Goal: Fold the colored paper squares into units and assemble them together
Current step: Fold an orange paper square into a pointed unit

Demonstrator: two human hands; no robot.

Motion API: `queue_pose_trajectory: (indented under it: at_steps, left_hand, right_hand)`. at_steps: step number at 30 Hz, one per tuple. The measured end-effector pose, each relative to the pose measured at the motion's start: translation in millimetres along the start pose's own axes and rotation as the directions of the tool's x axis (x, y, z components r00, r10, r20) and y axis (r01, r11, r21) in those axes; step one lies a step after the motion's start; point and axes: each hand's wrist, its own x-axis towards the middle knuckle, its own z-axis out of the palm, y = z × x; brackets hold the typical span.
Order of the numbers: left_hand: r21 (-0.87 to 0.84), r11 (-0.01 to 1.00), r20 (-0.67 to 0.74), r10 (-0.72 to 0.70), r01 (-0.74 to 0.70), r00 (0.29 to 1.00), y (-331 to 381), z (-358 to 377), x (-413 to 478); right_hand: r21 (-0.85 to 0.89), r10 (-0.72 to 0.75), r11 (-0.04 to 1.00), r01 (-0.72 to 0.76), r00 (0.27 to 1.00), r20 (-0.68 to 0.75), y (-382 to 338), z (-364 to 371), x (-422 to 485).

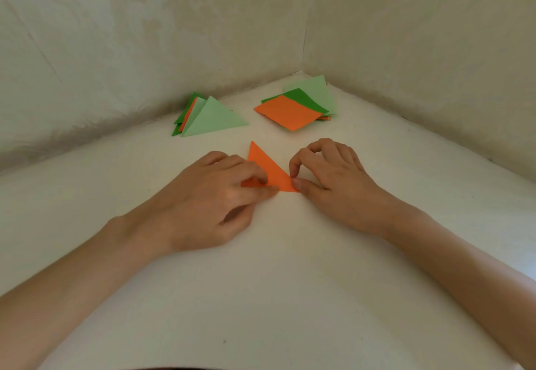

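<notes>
Okay, your orange triangle (268,171) is flat on the white desk (275,282), dead centre btw your two hands, long edge slanting down to the right and one sharp tip pointing away from you. Your left hand (214,192) lies over its left corner, palm down, fingers stretched nearly flat, forefinger and thumb both pressing the paper onto the desk w/ a strip of orange showing between them. Your right hand (327,172) is arched up, fingers curled; thumb tip sits on the right corner and the forefinger tip comes down at the edge just above it, so that's a pinch on the corner. Other fingers on that hand are lifted off the paper. Back left, near the wall (116,50), there's a pile of folded triangles (211,119): light green on top, orange and dark green peeking out behind. Back right, in the corner, a stack of flat squares (290,111): orange on top, dark green under it, light green below that, fanned out a bit. Both piles sit well apart from your hands; nothing's touching them. Forearms bare, resting low over the desk.
</notes>
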Motion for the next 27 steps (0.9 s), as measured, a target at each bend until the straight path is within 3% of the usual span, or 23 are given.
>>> queue_pose_trajectory:
  at_steps: [6, 11, 14, 20, 27]
  left_hand:
    - [-0.053, 0.997, -0.087, -0.064, 0.060, 0.994, -5.6, 1.6, -13.8]
    - [-0.233, 0.966, -0.153, -0.147, 0.109, 0.977, -11.2, -0.2, -16.6]
    - [-0.156, 0.982, -0.123, -0.129, 0.109, 0.984, -8.5, -2.1, -15.5]
    - [-0.027, 0.993, -0.044, -0.112, 0.111, 0.993, -1.7, -1.7, -13.4]
    - [-0.135, 0.981, -0.025, -0.144, 0.140, 0.989, -3.4, -1.5, -15.4]
  right_hand:
    - [0.044, -0.017, 0.999, 0.018, 1.000, -0.010, 0.0, 0.2, -0.5]
    - [0.067, -0.019, 0.998, 0.018, 1.000, 0.013, -1.4, -3.3, -1.5]
    - [0.045, 0.043, 0.998, -0.043, 0.999, 0.009, -5.7, -4.5, -0.7]
    - [-0.213, 0.170, 0.961, -0.178, 0.984, -0.054, -30.8, 10.6, 8.0]
    - [0.090, 0.317, 0.944, -0.317, 0.948, 0.013, 0.4, -6.5, 3.1]
